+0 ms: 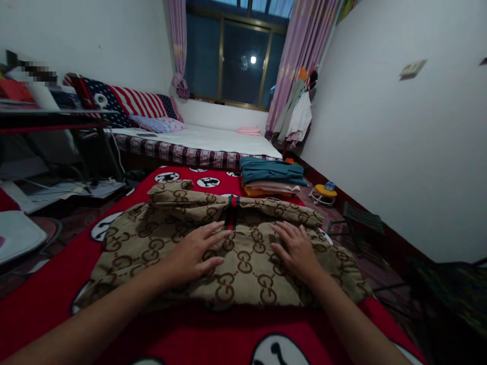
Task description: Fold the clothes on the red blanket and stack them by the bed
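Note:
A tan garment with a brown interlocking-letter print (243, 263) is spread across a red cloth (228, 334) with white round patches. It looks like a jacket, with a green and red stripe near its middle and its far edge folded over. My left hand (201, 248) lies on the fabric left of the stripe, fingers stretched out. To the right of the stripe, my right hand (297, 248) rests flat with fingers apart. Neither hand grips anything.
Behind the garment stands a stack of folded clothes (270, 175), teal on top. Farther back is a bed (213, 139) with pillows. A folding stool (361, 220) and a yellow round seat (325, 190) are on the right. A cluttered desk (57, 119) is on the left.

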Demonstrator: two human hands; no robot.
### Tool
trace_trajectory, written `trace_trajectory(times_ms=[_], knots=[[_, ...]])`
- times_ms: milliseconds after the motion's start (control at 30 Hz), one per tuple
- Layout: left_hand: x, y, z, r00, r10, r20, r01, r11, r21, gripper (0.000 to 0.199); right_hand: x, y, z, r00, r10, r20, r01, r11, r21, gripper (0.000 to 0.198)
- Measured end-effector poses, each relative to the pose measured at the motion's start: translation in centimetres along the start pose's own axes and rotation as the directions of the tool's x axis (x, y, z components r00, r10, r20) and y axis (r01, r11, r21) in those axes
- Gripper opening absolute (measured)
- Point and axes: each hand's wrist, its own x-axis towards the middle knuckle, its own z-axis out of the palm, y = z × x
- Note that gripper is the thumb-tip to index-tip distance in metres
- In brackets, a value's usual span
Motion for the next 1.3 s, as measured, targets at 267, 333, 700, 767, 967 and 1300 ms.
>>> trace_trajectory(times_ms=[267,333,700,767,967,1300], knots=[[0.2,-3.0,-0.6,0.995,0.014,0.103,-0.019,0.998,0.053,0.036,-0.7,2.4,1.0,0.993,0.02,0.115,-0.048,0.968,0.246,0.035],[0.9,-3.9,-3.1,0.995,-0.002,-0.104,0.022,0.982,0.188,0.036,0.5,3.9,-0.3,0.999,0.046,-0.029,-0.038,0.971,0.236,0.029],[3.8,-9.8,-7.1,0.973,-0.221,-0.071,0.23,0.878,0.421,0.054,5.8,8.9,-0.1,0.966,0.249,-0.073,-0.259,0.927,-0.27,0.045],[3.4,-9.0,-7.9,0.971,-0.173,-0.163,0.225,0.89,0.395,0.049,6.0,8.8,-1.4,0.962,0.241,-0.124,-0.264,0.937,-0.227,0.032],[-0.3,-6.5,-9.6,0.98,-0.108,-0.169,0.173,0.878,0.445,0.051,3.0,8.1,-4.7,0.97,0.151,-0.189,-0.193,0.954,-0.23,0.029],[2.7,-1.7,-7.9,0.993,-0.115,0.021,0.097,0.911,0.401,0.044,6.6,3.4,-5.4,0.975,0.224,0.008,-0.214,0.941,-0.263,0.027]])
